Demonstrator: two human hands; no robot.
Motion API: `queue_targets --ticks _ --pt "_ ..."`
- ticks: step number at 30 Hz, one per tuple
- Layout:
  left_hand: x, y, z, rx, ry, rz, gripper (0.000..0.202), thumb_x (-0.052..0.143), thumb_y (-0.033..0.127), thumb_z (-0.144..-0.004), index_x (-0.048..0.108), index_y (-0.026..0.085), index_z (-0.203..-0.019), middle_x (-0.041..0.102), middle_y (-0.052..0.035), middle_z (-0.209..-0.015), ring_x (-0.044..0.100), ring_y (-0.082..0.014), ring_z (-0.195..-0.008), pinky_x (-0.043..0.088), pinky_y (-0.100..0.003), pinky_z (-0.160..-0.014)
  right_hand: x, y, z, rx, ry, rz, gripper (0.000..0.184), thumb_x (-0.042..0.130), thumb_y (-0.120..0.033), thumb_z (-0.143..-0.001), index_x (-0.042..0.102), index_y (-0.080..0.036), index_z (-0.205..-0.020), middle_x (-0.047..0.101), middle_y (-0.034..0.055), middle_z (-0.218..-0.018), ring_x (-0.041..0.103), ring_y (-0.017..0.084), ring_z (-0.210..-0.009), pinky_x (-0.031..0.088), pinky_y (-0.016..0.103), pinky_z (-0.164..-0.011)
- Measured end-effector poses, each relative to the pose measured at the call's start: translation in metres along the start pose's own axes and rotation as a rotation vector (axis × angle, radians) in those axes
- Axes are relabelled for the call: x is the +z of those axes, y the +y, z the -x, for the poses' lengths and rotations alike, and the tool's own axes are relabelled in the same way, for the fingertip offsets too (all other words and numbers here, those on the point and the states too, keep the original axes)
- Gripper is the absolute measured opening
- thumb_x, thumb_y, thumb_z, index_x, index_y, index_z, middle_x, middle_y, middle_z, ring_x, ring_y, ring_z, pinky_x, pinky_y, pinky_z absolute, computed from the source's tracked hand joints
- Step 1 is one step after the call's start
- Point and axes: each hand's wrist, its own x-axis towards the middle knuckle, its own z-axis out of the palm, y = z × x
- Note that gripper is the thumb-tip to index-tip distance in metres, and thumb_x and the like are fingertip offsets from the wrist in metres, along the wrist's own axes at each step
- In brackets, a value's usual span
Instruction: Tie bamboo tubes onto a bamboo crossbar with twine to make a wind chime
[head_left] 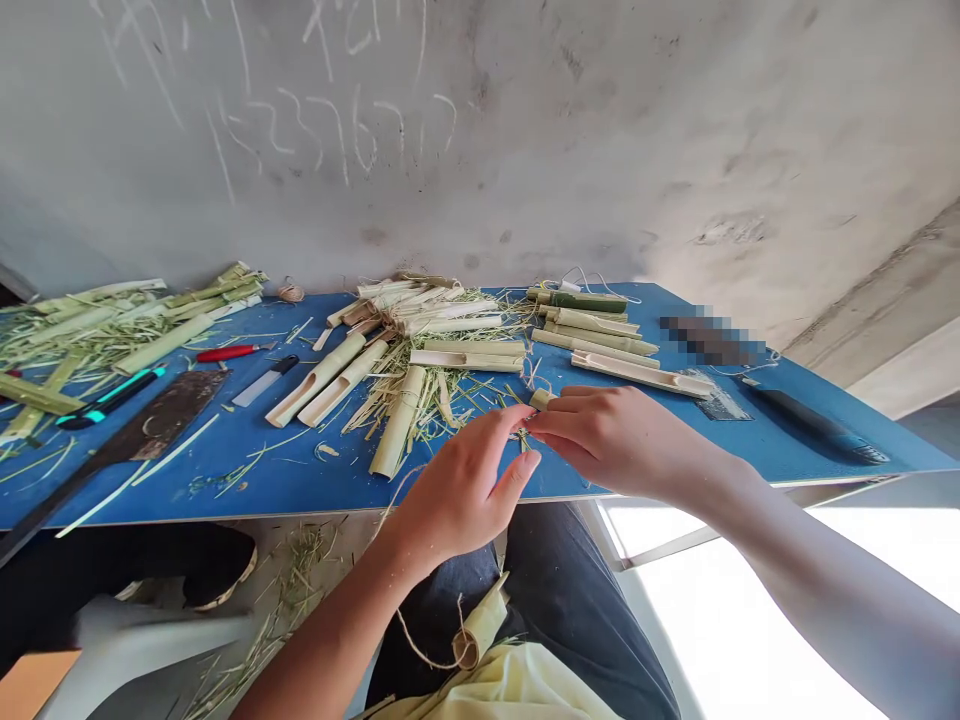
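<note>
My left hand [469, 480] and my right hand [604, 435] meet at the fingertips over the table's front edge. The fingers are bent in a close pinch on a thin strand of twine, mostly hidden; my left thumb stands apart. Thin loops show just beyond the fingertips, beside a short bamboo piece [541, 398] partly covered by my right hand. On my lap lies a cut bamboo tube [480, 630], its open end toward me. A length of twine [409, 630] curves from it up past my left wrist.
Split bamboo pieces [469, 355] and shavings cover the middle of the blue table [300, 480]. More bamboo [600, 335] lies right. A cleaver [169, 410], a red-handled tool [225, 353], a knife [266, 380] and a cutter [112, 400] lie left. A dark sheath-like object [817, 420] lies far right.
</note>
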Motion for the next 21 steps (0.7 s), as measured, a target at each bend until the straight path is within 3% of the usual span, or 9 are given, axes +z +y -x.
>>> queue_targets --ticks 3,7,11,14,17,21 --pt "0.022 -0.007 -0.005 -0.083 -0.078 0.05 0.03 0.038 0.033 -0.114 0.059 0.021 -0.132 0.08 -0.0082 -0.112 0.077 -0.0213 -0.093 0.06 -0.032 -0.083 -0.003 0.004 0.005 0.015 0.001 -0.026 0.03 0.05 -0.022 -0.109 0.079 -0.021 -0.108 0.076 0.0043 -0.087 0.068 0.016 -0.077 0.04 0.029 -0.063" --pt "0.035 -0.023 -0.005 -0.145 -0.072 0.107 0.035 0.035 0.033 -0.114 0.067 0.021 -0.108 0.075 -0.0025 -0.086 0.067 -0.0155 -0.068 0.05 -0.026 -0.067 -0.011 0.021 0.018 0.086 0.044 -0.084 0.029 0.05 -0.029 -0.11 0.078 -0.022 -0.111 0.079 0.0054 -0.098 0.071 0.016 -0.081 0.045 0.028 -0.067" --pt "0.037 -0.038 -0.002 -0.329 0.059 0.197 0.042 0.036 0.046 -0.112 0.067 0.02 -0.099 0.049 0.0048 -0.061 0.043 -0.0128 -0.05 0.034 -0.026 -0.054 -0.007 0.048 0.037 0.434 0.13 -0.079 0.036 0.05 -0.046 -0.108 0.076 -0.023 -0.119 0.078 0.0059 -0.094 0.069 0.017 -0.072 0.044 0.028 -0.062" --pt "0.037 -0.044 0.0 -0.427 0.077 0.274 0.045 0.037 0.051 -0.11 0.067 0.019 -0.101 0.035 0.0069 -0.06 0.035 -0.0129 -0.052 0.029 -0.026 -0.053 0.01 0.061 0.049 0.65 -0.011 -0.01 0.043 0.047 -0.055 -0.106 0.076 -0.026 -0.117 0.079 0.0055 -0.098 0.07 0.02 -0.075 0.042 0.03 -0.06" --pt "0.037 -0.044 0.004 -0.439 0.044 0.305 0.043 0.038 0.049 -0.11 0.068 0.019 -0.104 0.034 0.0068 -0.062 0.033 -0.0127 -0.053 0.028 -0.026 -0.054 0.03 0.061 0.055 0.72 -0.19 0.018 0.05 0.045 -0.064 -0.104 0.073 -0.028 -0.124 0.078 0.0059 -0.116 0.073 0.025 -0.088 0.044 0.033 -0.064" --pt "0.037 -0.044 0.008 -0.449 0.023 0.312 0.042 0.038 0.048 -0.11 0.069 0.018 -0.107 0.035 0.0068 -0.062 0.033 -0.0123 -0.052 0.026 -0.026 -0.052 0.043 0.053 0.064 0.781 -0.26 0.016 0.057 0.046 -0.07 -0.1 0.069 -0.029 -0.131 0.074 0.0074 -0.13 0.074 0.03 -0.1 0.049 0.037 -0.072"
